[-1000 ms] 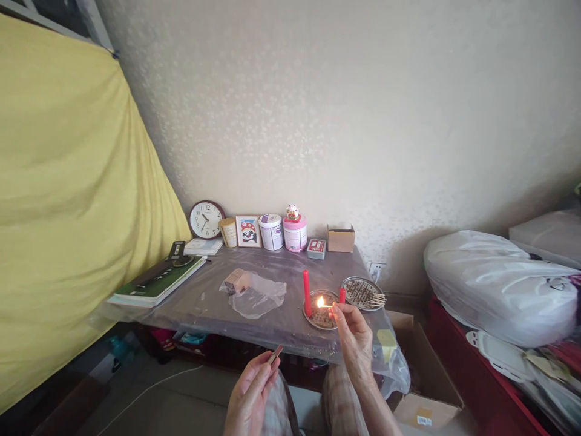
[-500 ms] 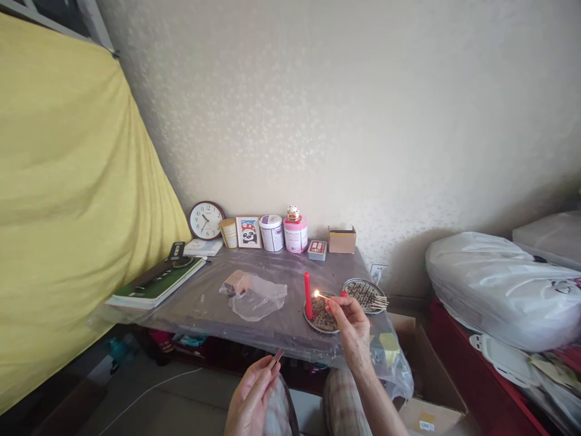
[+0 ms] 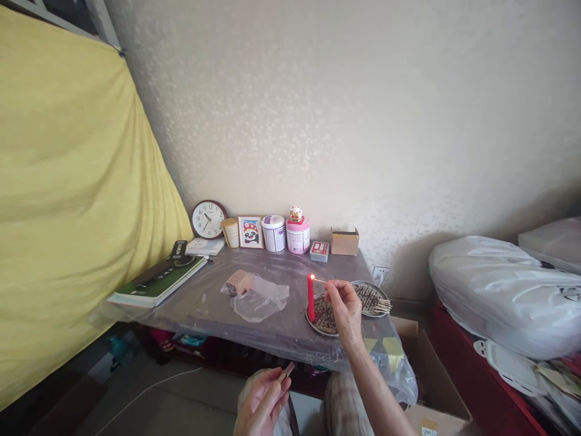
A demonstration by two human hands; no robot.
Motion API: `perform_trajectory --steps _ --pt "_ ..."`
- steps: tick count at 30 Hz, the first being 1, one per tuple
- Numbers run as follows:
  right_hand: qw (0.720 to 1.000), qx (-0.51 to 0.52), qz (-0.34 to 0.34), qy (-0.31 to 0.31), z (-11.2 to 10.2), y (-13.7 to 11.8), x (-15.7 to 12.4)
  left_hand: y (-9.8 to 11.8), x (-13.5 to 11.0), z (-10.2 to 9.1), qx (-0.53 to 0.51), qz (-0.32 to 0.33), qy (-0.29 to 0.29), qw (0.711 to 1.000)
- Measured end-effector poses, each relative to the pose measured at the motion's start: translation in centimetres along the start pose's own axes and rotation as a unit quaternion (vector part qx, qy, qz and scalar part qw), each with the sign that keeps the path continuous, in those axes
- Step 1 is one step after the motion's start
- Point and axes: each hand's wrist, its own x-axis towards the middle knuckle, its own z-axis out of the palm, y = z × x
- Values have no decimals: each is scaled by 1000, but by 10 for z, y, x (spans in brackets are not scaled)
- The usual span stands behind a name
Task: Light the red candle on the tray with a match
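Observation:
My right hand (image 3: 342,306) pinches a burning match (image 3: 319,281), its small flame touching the top of an upright red candle (image 3: 311,297). The candle stands in a round metal dish (image 3: 318,320) near the table's front edge. The fingers partly hide a second, shorter red candle behind them. Low at the bottom of the view, over my lap, my left hand (image 3: 263,402) is closed on a small matchbox (image 3: 287,371).
Plastic sheet covers the table (image 3: 218,315). A second metal dish (image 3: 372,298) holds several sticks. A clear bag with a small box (image 3: 254,293) lies mid-table. Clock (image 3: 207,218), tins, picture and cardboard box (image 3: 344,240) line the wall. Books (image 3: 158,280) left; yellow cloth (image 3: 68,200); bagged bundle (image 3: 503,297) right.
My right hand has carried the lit match up and left, from over the dish to the tall candle's tip. The left hand with the matchbox has sunk slightly lower and to the right.

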Motion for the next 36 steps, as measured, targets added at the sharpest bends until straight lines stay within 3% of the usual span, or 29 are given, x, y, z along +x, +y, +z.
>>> perform_trajectory --steps 11,36 --pt "1000 -12 6 3 8 5 14 -5 5 -4 -1 -4 10 1000" --pt "1000 -13 5 -5 10 10 18 -1 5 -4 -26 -29 -14 999"
